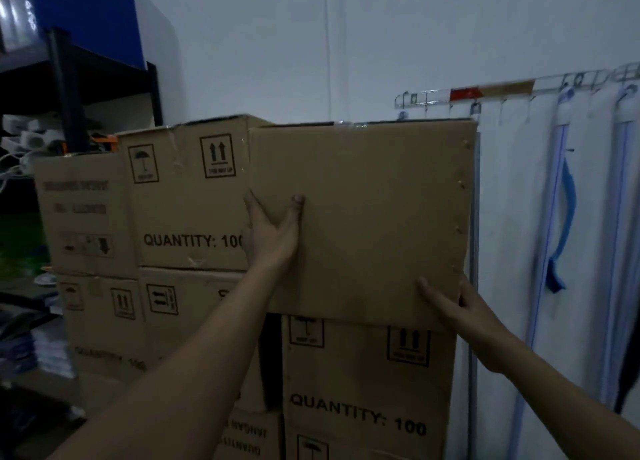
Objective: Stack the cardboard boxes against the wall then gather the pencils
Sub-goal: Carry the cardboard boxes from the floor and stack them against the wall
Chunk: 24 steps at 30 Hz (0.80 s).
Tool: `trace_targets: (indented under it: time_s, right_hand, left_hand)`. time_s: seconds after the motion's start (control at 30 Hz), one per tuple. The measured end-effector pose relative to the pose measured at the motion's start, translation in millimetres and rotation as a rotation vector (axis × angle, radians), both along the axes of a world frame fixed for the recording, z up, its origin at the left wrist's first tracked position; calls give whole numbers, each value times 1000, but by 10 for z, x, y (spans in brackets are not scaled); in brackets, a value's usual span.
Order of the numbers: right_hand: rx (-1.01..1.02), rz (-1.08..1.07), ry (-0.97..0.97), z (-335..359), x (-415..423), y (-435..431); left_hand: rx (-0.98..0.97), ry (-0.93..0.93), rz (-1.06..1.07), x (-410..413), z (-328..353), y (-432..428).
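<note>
- The plain box (363, 217) sits at the top of the stack, close to the white wall (277, 44), resting on a printed box (367, 390) marked "QUANTITY: 100"
- The left hand (273, 231) lies flat on the plain box's front face near its left edge — fingers straight and spread, gripping nothing
- The right hand (464, 310) grasps the lower right corner — thumb on the front face, fingers curled round the right side
- Another printed carton (187, 200) stands just beside the plain box on its left, arrows pointing up
- A black shelf (69, 89) stands far left; a hook rail (502, 91) on the wall carries white cloth (512, 217) and a blue strap (562, 224)
</note>
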State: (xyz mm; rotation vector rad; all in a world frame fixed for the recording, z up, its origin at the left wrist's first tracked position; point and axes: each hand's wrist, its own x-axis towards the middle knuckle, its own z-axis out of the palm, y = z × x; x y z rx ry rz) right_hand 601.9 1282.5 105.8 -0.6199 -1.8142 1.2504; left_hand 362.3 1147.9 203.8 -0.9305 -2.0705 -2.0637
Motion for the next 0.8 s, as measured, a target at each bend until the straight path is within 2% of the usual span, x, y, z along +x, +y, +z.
trace_targets:
  time_s: [0.13,0.3,0.57,0.8]
  right_hand:
    - [-21,-14,55,-130,-145,50]
    - [23,-49,65,-116,-254,118]
    - [65,-147,31,-153,-411,130]
    - [111,-226,133,-142,-526,55]
  left_hand:
    - [-179,-35,61,-22,-250,20]
    - [-328,25,61,-210,-488,87]
    - [-328,-70,29,-299,-508,286]
    - [-295,-46,39,-374,-532,332]
